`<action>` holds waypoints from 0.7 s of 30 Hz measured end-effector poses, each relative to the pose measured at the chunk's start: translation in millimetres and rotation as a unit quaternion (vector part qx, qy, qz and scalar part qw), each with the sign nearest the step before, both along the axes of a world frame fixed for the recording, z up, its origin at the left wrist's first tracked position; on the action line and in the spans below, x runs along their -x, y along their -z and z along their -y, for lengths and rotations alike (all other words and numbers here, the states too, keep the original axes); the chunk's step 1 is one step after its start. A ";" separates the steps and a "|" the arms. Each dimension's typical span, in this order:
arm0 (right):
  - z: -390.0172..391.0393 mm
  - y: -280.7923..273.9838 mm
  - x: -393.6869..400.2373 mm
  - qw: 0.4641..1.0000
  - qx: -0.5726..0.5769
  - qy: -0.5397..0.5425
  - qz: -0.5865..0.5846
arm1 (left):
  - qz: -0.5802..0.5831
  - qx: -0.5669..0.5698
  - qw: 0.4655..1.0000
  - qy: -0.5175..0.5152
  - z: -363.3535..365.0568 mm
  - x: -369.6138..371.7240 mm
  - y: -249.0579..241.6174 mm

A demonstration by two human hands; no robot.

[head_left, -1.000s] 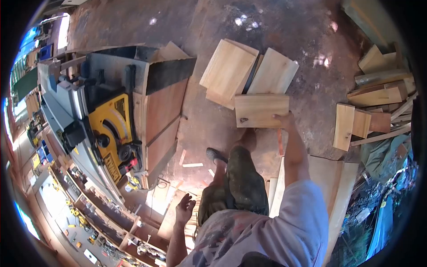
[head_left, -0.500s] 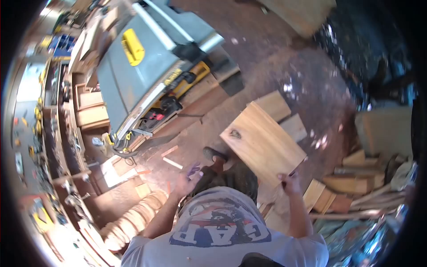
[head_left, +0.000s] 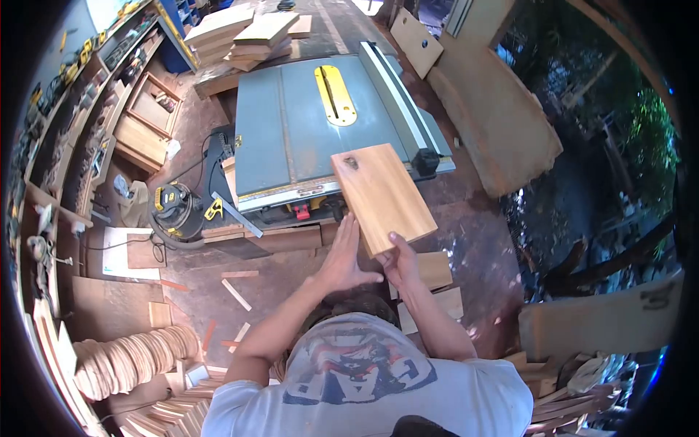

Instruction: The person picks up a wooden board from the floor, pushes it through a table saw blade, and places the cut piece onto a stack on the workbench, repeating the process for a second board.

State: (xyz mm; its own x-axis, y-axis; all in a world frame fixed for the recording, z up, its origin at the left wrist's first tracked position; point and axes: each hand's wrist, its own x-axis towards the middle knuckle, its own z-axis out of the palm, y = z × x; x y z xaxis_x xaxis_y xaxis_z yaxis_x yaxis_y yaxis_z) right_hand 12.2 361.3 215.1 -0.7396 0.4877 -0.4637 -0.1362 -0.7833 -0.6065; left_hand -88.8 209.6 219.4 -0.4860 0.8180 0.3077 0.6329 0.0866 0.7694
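Note:
A rectangular wooden board [head_left: 386, 197] with a dark knot near its far left corner is held in front of me, its far part over the near edge of the table saw [head_left: 291, 124]. My right hand [head_left: 399, 264] grips the board's near edge, thumb on top. Beside the board's left edge, my left hand [head_left: 344, 258] has its fingers extended and its thumb spread; whether it touches the board is hard to tell. The saw's yellow insert [head_left: 336, 95] and its long metal fence [head_left: 400, 102] lie beyond the board.
Stacked boards [head_left: 266, 33] sit behind the saw. A round-topped vacuum [head_left: 177, 211] stands to its left. Two wood pieces [head_left: 437, 306] lie on the floor below my right forearm. A row of wooden discs [head_left: 138, 360] is at lower left, and a large slab [head_left: 495, 124] leans at right.
The view has turned toward the saw. The board has moved from over the floor to the saw's near edge, and my left hand has come close beside it.

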 end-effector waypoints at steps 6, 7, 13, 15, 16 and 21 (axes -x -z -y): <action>-27.6 17.0 38.0 0.999 -0.025 -0.008 0.043 | -0.078 0.153 0.984 -0.036 -43.8 49.2 -3.0; -37.9 12.1 40.4 0.997 -0.027 -0.032 0.063 | -0.085 0.149 0.985 -0.034 -51.7 56.0 3.5; -56.9 4.9 35.3 0.911 -0.321 -0.194 0.171 | -0.095 0.117 0.985 -0.080 -66.9 90.9 24.7; -74.3 15.8 33.7 0.770 -0.531 -0.242 0.258 | -0.085 0.101 0.987 -0.090 -69.0 100.4 19.3; -76.1 -3.0 37.6 0.647 -0.680 -0.235 0.251 | -0.080 0.095 0.988 -0.093 -68.3 103.8 13.9; -103.3 -88.4 101.2 0.174 -0.924 -0.291 0.178 | -0.117 0.066 0.987 -0.084 -71.7 115.8 18.4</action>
